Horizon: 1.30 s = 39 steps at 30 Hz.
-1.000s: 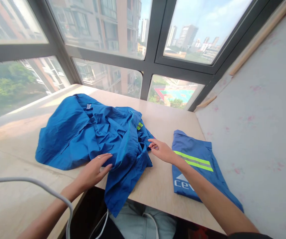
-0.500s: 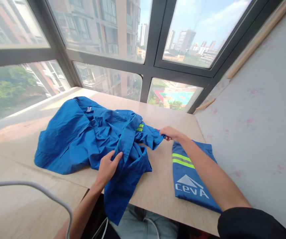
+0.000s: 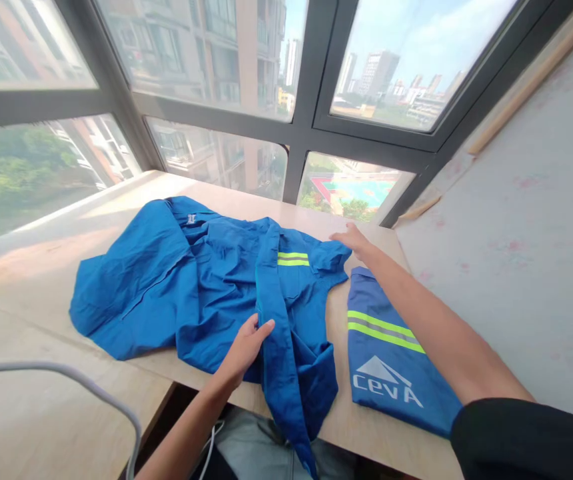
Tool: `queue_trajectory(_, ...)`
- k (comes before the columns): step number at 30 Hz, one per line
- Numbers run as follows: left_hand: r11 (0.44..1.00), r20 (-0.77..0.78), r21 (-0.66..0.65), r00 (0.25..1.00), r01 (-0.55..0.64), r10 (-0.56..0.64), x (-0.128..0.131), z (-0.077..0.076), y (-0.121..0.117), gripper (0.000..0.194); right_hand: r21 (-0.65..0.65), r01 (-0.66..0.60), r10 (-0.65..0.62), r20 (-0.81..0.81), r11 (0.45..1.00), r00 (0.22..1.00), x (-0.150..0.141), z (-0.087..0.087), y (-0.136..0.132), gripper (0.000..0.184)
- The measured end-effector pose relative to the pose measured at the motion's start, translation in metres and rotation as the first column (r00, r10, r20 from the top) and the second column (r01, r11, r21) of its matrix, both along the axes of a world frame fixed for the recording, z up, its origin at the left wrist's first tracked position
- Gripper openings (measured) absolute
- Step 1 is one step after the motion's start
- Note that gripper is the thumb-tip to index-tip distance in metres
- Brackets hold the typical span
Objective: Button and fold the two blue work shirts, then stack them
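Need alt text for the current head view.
Bare left hand on the long front strip of a wrinkled blue cloth garment, spread on a pale wooden table; bare right hand at its far right end. To the right, a folded blue garment with yellow-green stripes and a white logo; grey-framed windows behind.

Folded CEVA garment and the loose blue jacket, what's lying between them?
Just a bare strip of pale tabletop between the blue jacket and folded CEVA garment, in the head view.
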<state>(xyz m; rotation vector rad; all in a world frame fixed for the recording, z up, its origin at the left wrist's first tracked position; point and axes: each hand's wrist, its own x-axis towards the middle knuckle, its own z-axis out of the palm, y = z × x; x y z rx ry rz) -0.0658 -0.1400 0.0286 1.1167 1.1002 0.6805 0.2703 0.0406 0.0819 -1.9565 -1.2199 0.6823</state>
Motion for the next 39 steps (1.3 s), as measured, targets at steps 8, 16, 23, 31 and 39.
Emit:
queue_trajectory(8,0.862,-0.111,0.330,0.891,-0.386,0.441,-0.075,-0.006,0.015,0.071,-0.314,-0.122,0.259,0.446,0.942,0.857,0.003,-0.059,-0.047,0.085)
queue_trajectory(16,0.764,-0.544,0.641,0.659,-0.073,0.519,-0.161,-0.013,0.005,0.079,-0.285,-0.368,0.460,0.653,0.885,0.602,0.016,-0.048,-0.021,0.036)
queue_trajectory(23,0.766,-0.739,0.558,0.611,0.320,0.283,-0.162,-0.032,-0.008,0.053,0.161,-0.032,-0.113,0.811,0.986,0.575,0.022,0.020,0.034,0.044)
queue_trajectory(31,0.669,-0.682,0.677,0.605,0.308,0.411,-0.149,-0.039,0.005,0.040,-0.234,-0.484,0.451,0.797,0.843,0.402,-0.036,0.006,0.007,0.048)
queue_trajectory(39,0.660,-0.403,0.615,0.547,-0.431,0.733,-0.179,-0.017,-0.006,0.067,-0.118,-0.654,0.581,0.595,0.747,0.556,-0.114,-0.067,-0.115,0.060)
